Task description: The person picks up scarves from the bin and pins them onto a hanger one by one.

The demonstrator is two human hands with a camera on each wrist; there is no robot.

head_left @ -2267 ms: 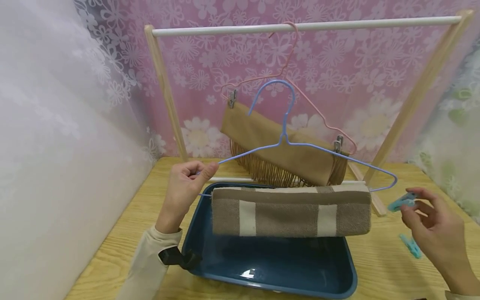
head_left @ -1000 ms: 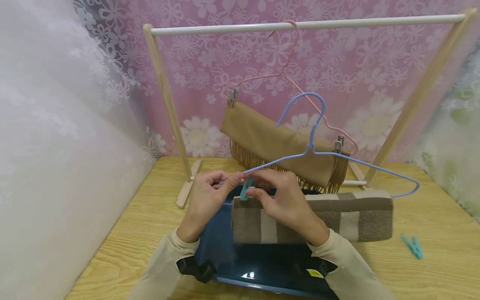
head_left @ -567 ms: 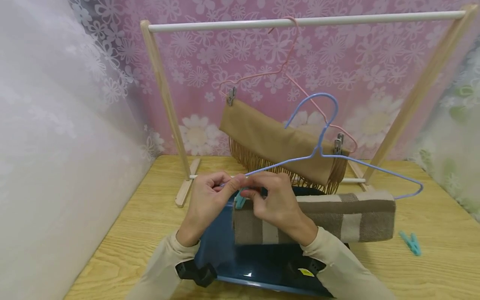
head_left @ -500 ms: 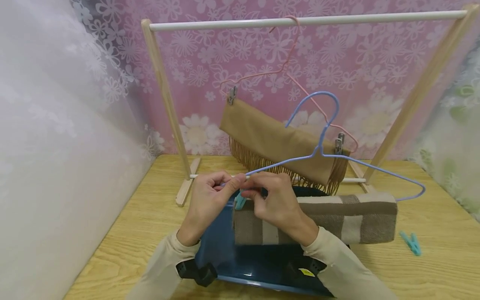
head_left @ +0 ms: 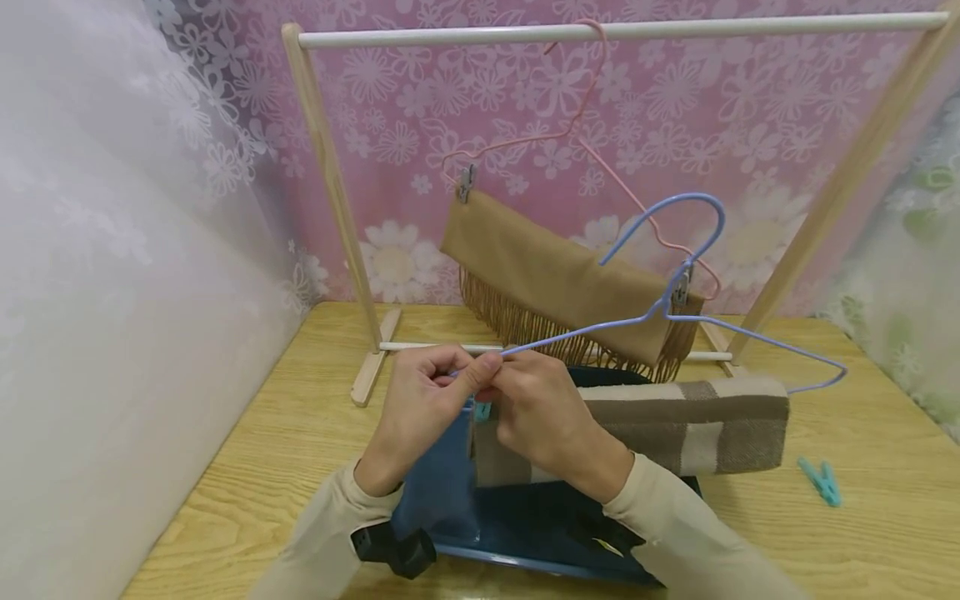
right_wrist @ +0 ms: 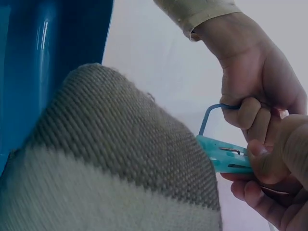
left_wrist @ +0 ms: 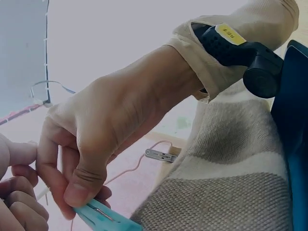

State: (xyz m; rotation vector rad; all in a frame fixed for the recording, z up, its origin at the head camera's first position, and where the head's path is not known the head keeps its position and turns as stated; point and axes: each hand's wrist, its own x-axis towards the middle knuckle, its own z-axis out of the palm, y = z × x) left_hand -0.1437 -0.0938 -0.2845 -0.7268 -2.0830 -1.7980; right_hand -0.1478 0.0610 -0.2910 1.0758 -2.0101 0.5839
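My left hand (head_left: 420, 412) grips the left end of a blue wire hanger (head_left: 585, 332). A brown-and-white checked cloth (head_left: 738, 429) is folded over the hanger's lower bar. Close beside it, my right hand (head_left: 551, 421) pinches a teal clothespin (right_wrist: 226, 156) between thumb and fingers. The clothespin's nose meets the cloth's left end at its top edge; whether it also clasps the bar cannot be told. In the left wrist view the same clothespin (left_wrist: 106, 219) shows beneath the right thumb. In the head view my fingers hide most of it.
A second teal clothespin (head_left: 821, 482) lies on the wooden table (head_left: 262, 450) at right. Under the cloth sits a dark blue basin (head_left: 517, 560). Behind, a tan fringed cloth (head_left: 555, 267) hangs clipped to a pink hanger (head_left: 517, 143) on the rack's white rail (head_left: 450, 36).
My right hand has brought the clothespin from the right side to the cloth's left end. The blue hanger and cloth have shifted right, with the hook leaning further right.
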